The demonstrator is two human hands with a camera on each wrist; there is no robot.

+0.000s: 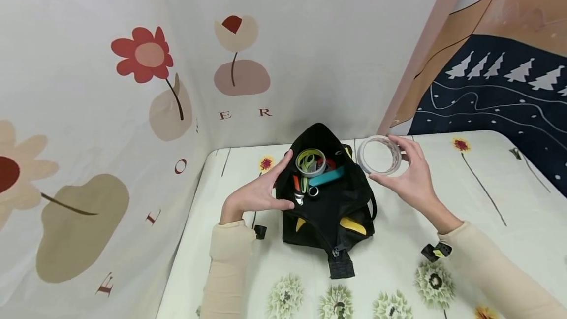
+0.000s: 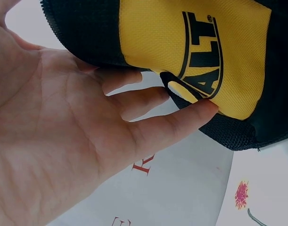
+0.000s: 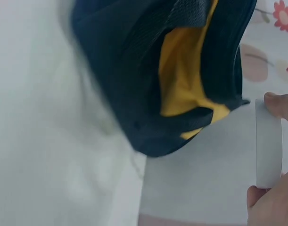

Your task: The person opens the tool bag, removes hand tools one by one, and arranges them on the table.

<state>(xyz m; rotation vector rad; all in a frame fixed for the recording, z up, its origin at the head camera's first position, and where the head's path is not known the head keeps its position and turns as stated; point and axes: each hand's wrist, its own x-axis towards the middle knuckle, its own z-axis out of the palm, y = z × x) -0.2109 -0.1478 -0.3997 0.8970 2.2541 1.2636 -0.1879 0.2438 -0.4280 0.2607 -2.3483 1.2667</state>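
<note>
A black and yellow tool bag (image 1: 350, 193) stands with its mouth open. Inside lie a roll of tape (image 1: 303, 173), green-handled scissors (image 1: 305, 183), a teal flat item (image 1: 327, 177) and an orange and black tool (image 1: 297, 183). My left hand (image 1: 254, 193) spreads along the bag's left side, thumb at the near rim; in the left wrist view its mostly straight fingers (image 2: 174, 123) touch the yellow lettered panel (image 2: 238, 56). To the right of the mouth, my right hand (image 1: 412, 174) pinches a white tape roll (image 1: 361, 155) between thumb and fingers, its ring facing the head camera.
The bag rests on a table covered with a flower-printed cloth (image 1: 474, 210). Behind it and to the left hang pale printed curtains (image 1: 336, 38). A dark sheet with white trees (image 1: 500, 92) hangs at the right. A zipped strap end (image 1: 341, 265) sticks out toward me.
</note>
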